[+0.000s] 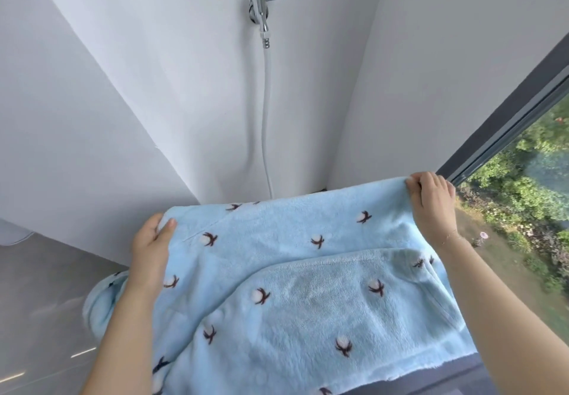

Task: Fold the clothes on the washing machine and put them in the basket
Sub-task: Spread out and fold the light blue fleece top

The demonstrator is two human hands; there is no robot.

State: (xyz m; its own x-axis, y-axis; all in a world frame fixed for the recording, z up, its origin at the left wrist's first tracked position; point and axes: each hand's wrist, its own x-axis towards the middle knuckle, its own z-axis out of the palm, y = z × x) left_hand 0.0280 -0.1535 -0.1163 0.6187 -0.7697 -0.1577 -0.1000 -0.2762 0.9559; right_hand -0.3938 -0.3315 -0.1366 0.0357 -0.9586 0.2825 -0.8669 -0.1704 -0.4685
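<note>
A light blue fleece garment (277, 271) with white-and-brown cotton flower prints fills the lower middle of the head view, spread out and lifted at its far edge. My left hand (152, 240) pinches the garment's far left corner. My right hand (431, 200) grips its far right corner, a little higher. A folded layer of the same fleece lies on top toward me. Part of the cloth hangs down at the left (101, 302). The washing machine is hidden under the cloth, and no basket is in view.
A chrome tap (261, 9) with a white hose (266, 117) is on the wall straight ahead. A dark-framed window (498, 136) runs along the right, trees outside. Grey floor (37, 317) lies to the left, with a white object (12, 234) at the left edge.
</note>
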